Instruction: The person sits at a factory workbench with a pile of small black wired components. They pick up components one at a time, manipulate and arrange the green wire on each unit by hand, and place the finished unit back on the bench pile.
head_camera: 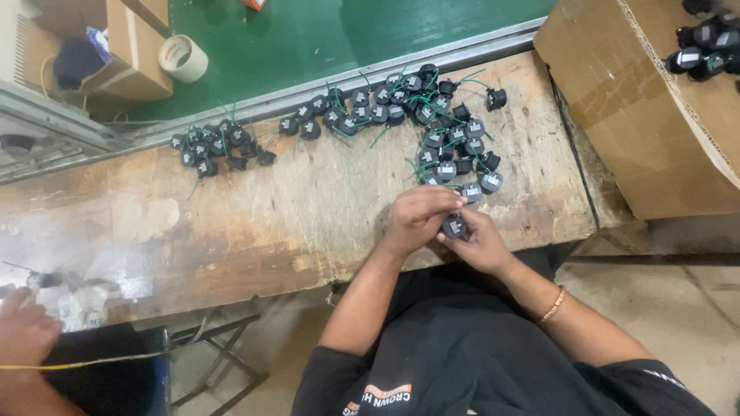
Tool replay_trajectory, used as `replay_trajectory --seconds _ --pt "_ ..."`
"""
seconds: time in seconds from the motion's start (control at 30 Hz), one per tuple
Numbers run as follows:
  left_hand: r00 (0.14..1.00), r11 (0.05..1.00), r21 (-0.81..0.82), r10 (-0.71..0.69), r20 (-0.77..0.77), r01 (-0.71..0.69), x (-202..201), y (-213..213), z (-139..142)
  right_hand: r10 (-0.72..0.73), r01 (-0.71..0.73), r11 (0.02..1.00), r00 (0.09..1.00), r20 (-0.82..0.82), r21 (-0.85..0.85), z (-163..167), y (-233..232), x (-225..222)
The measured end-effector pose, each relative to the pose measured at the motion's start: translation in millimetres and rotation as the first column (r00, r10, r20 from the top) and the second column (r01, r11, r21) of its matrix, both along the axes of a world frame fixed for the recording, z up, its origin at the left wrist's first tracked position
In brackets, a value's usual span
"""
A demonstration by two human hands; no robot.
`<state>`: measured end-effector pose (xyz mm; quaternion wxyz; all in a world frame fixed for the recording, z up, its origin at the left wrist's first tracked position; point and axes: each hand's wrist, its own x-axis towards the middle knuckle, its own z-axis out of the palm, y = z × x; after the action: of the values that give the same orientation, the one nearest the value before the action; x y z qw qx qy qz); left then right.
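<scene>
Both hands meet at the near edge of the bench: the right hand (482, 243) cups a small round black part (454, 226) from below, its fingers curled around it, while the left hand (416, 216) closes over the same part from above, fingertips pinching its top. The part is a squat black disc with a pale label on its face. Just beyond the hands lies a cluster of like parts (459, 150), black with thin green wires, and a second, smaller heap (220, 146) sits well apart to the left. They rest on a worn wooden workbench (308, 208), stained and scuffed, edged by a metal rail (324, 88) with green floor behind. A large cardboard box (640, 115) stands at the right; a tape roll (183, 58) lies beyond the rail.
</scene>
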<state>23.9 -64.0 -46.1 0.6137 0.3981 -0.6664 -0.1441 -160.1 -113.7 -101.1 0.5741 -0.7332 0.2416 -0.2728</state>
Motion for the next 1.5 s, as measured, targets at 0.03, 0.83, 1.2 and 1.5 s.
replay_trajectory --seconds 0.03,0.83,1.2,1.5 --pt "1.0 1.0 0.016 -0.012 0.005 0.012 2 2 3 0.003 -0.003 1.0 1.0 0.019 0.004 0 0 0" --pt "0.907 0.878 0.303 -0.273 -0.321 0.371 12 10 -14 -0.043 0.038 0.957 0.999 -0.01 -0.287 26 12 9" --pt "0.982 0.99 0.128 -0.042 -0.184 0.066 15 12 -3 -0.07 0.071 0.997 0.996 0.061 -0.015 21 11 8" --pt "0.9 0.847 0.384 0.428 -0.085 -0.367 20 7 6 -0.032 -0.022 0.977 0.968 0.25 0.213 14 7 2"
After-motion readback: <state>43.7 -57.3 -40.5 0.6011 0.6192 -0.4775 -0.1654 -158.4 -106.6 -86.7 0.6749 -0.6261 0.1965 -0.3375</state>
